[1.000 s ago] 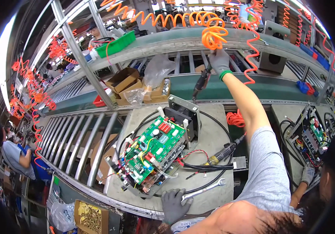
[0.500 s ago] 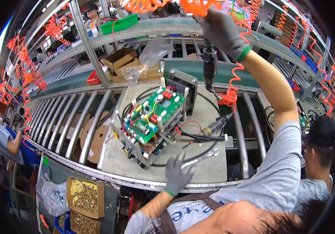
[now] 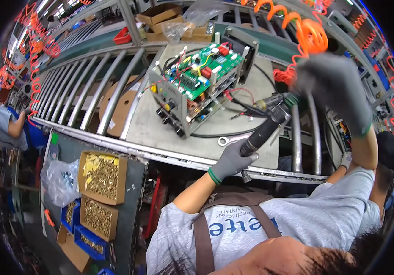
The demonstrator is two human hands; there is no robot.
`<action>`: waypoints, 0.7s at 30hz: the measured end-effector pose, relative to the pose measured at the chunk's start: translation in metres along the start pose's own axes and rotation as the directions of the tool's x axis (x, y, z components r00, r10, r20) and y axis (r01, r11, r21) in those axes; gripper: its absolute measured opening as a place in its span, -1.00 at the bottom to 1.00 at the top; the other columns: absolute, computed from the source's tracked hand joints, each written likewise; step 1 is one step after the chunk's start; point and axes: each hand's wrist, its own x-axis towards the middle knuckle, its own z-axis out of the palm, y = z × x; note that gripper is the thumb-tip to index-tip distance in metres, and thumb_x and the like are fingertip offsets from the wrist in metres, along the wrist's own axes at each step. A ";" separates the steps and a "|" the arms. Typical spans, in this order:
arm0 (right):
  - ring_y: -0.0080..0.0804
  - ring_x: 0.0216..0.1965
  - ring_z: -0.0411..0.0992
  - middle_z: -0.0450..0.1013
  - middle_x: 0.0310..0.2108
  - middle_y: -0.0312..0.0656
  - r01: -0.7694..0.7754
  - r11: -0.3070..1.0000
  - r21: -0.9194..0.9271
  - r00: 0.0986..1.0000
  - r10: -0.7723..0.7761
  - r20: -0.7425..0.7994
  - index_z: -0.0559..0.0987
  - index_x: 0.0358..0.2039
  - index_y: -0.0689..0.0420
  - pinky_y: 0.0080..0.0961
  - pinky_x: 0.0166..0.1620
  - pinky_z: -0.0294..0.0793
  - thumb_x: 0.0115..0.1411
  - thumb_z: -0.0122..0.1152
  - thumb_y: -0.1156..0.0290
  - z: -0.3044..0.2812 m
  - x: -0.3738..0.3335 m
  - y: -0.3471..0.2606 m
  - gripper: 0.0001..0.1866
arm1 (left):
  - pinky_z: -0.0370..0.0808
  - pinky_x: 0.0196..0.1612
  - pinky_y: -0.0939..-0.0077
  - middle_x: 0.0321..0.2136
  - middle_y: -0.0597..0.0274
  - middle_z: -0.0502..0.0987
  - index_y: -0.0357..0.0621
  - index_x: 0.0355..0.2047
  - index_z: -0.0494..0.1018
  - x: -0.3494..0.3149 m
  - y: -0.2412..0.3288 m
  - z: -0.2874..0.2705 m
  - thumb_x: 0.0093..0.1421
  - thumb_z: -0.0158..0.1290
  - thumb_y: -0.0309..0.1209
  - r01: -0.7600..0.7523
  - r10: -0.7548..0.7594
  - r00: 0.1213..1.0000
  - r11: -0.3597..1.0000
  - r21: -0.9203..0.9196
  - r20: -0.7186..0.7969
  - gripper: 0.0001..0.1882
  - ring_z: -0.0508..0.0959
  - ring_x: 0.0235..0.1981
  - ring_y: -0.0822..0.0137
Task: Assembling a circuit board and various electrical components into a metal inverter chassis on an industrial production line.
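Note:
My left hand (image 3: 230, 161), in a grey glove with a green cuff, is closed around the lower part of a black power screwdriver (image 3: 264, 131) that slants across the table's front edge. My right hand (image 3: 336, 89), gloved too, is raised near the tool's upper end and below an orange coiled hose (image 3: 315, 39). Motion smears its fingers. Behind the screwdriver lies a combination wrench (image 3: 225, 140), partly covered by the tool. An open electronic unit with a green circuit board (image 3: 206, 68) stands on the grey work board (image 3: 160, 134), its fan side at the back.
Black cables and a second hand tool (image 3: 270, 101) lie right of the unit. Metal rollers (image 3: 84, 94) run off to the left. Cardboard boxes of brass-coloured screws (image 3: 101, 181) and blue bins (image 3: 91, 243) stand at the lower left. A co-worker (image 3: 9, 126) stands far left.
My right hand has come down from the overhead hose, and the black screwdriver has come down to the table's front. My left hand has moved from beside the wrench onto the screwdriver.

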 end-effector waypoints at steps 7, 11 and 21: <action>0.01 -0.24 0.49 0.51 -0.31 0.08 -0.325 0.802 0.501 0.212 -0.454 0.865 0.47 -0.15 0.19 -0.23 -0.15 0.42 -0.02 0.29 -0.15 0.143 -0.080 -0.033 -0.34 | 0.46 -0.24 0.30 -0.42 -0.01 0.56 -0.18 -0.21 0.51 -0.046 0.033 -0.047 -0.10 0.25 -0.18 -0.083 -0.149 0.897 0.868 0.489 0.415 -0.53 0.57 -0.40 0.11; -0.05 -0.26 0.50 0.51 -0.32 0.06 -0.438 0.751 0.494 0.451 -0.292 0.844 0.46 -0.14 0.22 -0.26 -0.17 0.43 0.01 0.28 -0.09 0.167 -0.103 -0.048 -0.37 | 0.49 -0.15 0.42 -0.22 0.18 0.54 -0.20 -0.04 0.43 -0.059 0.035 -0.078 -0.04 0.27 -0.29 0.157 -0.195 0.975 0.946 0.285 0.111 -0.46 0.54 -0.25 0.30; -0.09 -0.21 0.51 0.50 -0.28 0.07 -0.854 0.205 0.477 0.519 0.309 0.797 0.43 -0.10 0.30 -0.26 -0.10 0.43 0.11 0.12 -0.11 0.224 -0.111 -0.098 -0.35 | 0.15 0.21 -0.02 0.06 -0.04 0.34 -0.15 -0.05 0.43 -0.031 0.010 -0.142 -0.13 0.30 -0.22 0.092 0.492 0.819 0.397 0.913 -0.297 -0.39 0.23 0.15 -0.18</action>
